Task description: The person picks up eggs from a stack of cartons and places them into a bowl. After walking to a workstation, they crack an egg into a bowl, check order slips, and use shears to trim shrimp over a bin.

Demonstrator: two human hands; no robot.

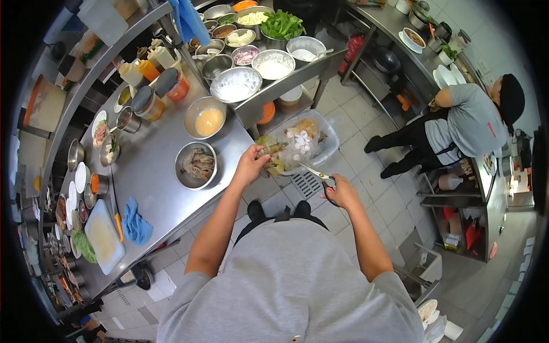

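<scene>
My left hand [250,164] is closed on a raw prawn [269,150], held past the counter's corner over a plastic bin [330,135]. The bin holds clear bags and food scraps. My right hand [341,192] grips kitchen scissors [320,176] with black and red handles. Their blades point left toward the bin, apart from the prawn. To the left of my left hand, a steel bowl [182,176] of grey raw prawns [199,164] sits on the counter. Behind it stands a bowl of beaten egg [209,121].
The steel counter [148,171] carries a cutting board [106,240], a knife [117,220] and a blue cloth [137,222]. Bowls of white powder [273,64] and lettuce [283,24] fill a raised shelf ahead. At right, a co-worker [472,120] stands by another counter. A drain grate [307,186] lies below.
</scene>
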